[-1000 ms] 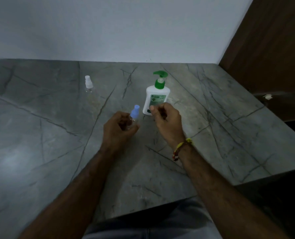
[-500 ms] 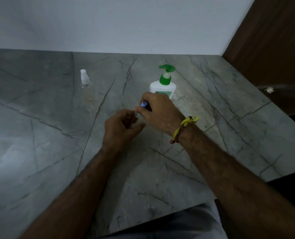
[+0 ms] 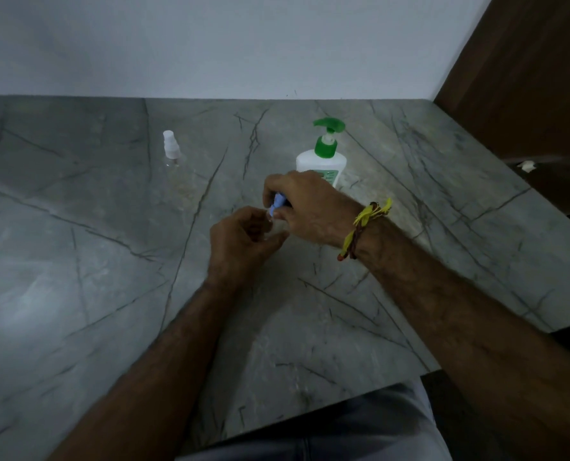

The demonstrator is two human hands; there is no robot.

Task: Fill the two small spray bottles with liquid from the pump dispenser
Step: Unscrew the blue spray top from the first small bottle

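Hands meet over the middle of a grey marble table [image 3: 77, 294]. Your left hand [image 3: 240, 244] is curled round the clear body of 1 small spray bottle [image 3: 270, 227], most of it hidden by your fingers. Your right hand [image 3: 306, 207] pinches that bottle's blue spray cap [image 3: 278, 204], which looks to be about to come off. Filling has probably not begun: nothing shows liquid in either bottle. The second spray bottle [image 3: 172, 154], with a white cap on, stands untouched at 10 o'clock from your hands, well apart. The pump dispenser [image 3: 321, 158], white with a green pump, stands just behind your right hand at 1 o'clock. Both bottles are left to fill. Bare tabletop lies from 7 to 9 o'clock; the table's edge runs near at 4 o'clock and toward your lap at 6.
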